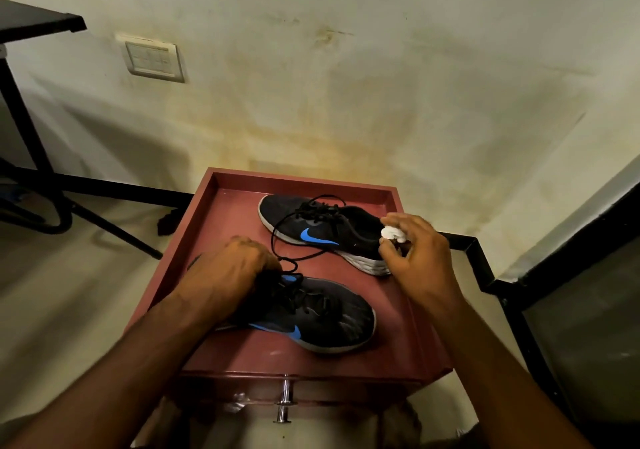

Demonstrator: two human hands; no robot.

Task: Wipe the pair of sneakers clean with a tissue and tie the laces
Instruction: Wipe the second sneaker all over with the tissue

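Two black sneakers laid on a red desk.
The near sneaker (311, 313) was gripped at its collar by the left hand (232, 268); a wadded tissue (393, 233) was pinched by the right hand (415, 258) against the far sneaker's (322, 230) heel.

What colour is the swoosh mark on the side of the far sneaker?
Bright blue: the swoosh stands out on the black far sneaker, seen best in the head view.

Left hand (230, 268) lay palm-down, fingers curled forward, gripping near sneaker (304, 313). Right hand (417, 258) hovered higher, fingers bent, pinching tissue (393, 233) at fingertips. Both forearms bare.
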